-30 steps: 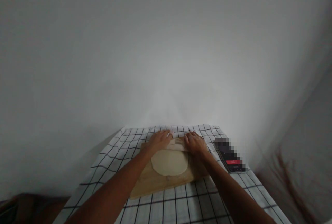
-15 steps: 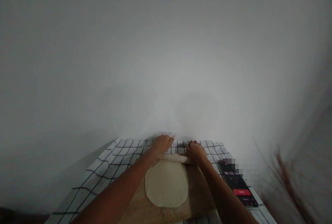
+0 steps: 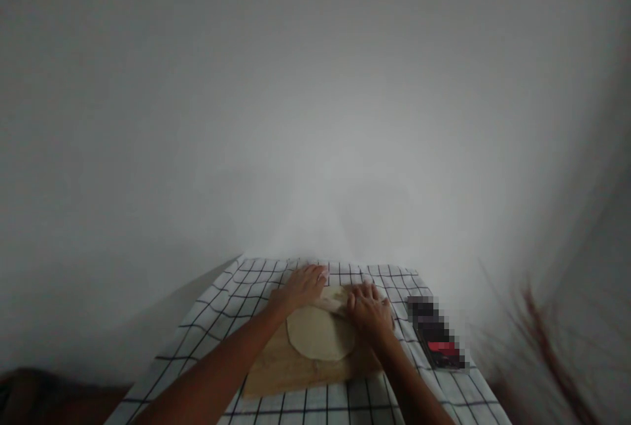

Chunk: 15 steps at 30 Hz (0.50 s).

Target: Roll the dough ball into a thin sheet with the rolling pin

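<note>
A pale round sheet of dough (image 3: pixel 318 338) lies flat on a wooden board (image 3: pixel 280 372). Across its far part runs a light rolling pin (image 3: pixel 331 305), slightly slanted, with dough showing on both sides of it. My left hand (image 3: pixel 302 286) covers the pin's left end, palm down, fingers pointing away. Over the right end rests my right hand (image 3: pixel 369 307), fingers bent forward around the pin. Both pin ends are hidden under the hands.
A white cloth with black grid lines (image 3: pixel 305 405) covers the table. A phone (image 3: pixel 436 333), partly pixelated, lies right of the board. A pale wall (image 3: pixel 315 116) stands behind the table. Blurred brown twigs (image 3: pixel 542 333) rise at right.
Both hands and the rolling pin have come back toward me over the dough, baring dough beyond the pin. The board sits farther up in view, and the camera view has shifted slightly.
</note>
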Tool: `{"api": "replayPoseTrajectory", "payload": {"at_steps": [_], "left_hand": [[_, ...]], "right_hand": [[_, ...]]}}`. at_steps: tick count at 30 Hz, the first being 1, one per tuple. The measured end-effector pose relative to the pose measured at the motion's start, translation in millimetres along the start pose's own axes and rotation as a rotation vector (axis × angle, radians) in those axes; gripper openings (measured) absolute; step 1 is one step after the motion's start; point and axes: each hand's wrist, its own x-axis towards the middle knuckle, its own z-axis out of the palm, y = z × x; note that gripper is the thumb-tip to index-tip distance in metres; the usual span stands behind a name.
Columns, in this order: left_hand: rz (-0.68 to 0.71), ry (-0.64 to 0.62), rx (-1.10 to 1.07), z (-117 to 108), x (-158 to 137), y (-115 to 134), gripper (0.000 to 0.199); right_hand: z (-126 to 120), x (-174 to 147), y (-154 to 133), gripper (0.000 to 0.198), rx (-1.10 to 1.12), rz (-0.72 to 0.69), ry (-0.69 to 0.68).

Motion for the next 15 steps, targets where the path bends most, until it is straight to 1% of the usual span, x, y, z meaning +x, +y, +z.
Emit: {"api": "replayPoseTrajectory", "payload": {"at_steps": [3,6,9,12,15], "left_hand": [[-0.053,0.043,-0.002,-9,-19,6,0.041],[-0.066,0.072,-0.027,-15,-41,8,0.043],[0.014,0.107,-0.056,-18,-68,4,0.045],[0.105,0.144,-0.057,-24,-99,0,0.046],[0.144,0.116,-0.044,-38,-130,0,0.045]], "right_hand": [[0,-24,-13,0.051,0.032,0.006,0.061],[-1,-51,-28,0.051,0.063,0.009,0.061],[-2,-79,-38,0.048,0.058,-0.071,0.058],[-1,-103,-45,0.046,0.088,-0.139,0.104],[-2,-119,-50,0.046,0.151,-0.167,0.158]]}}
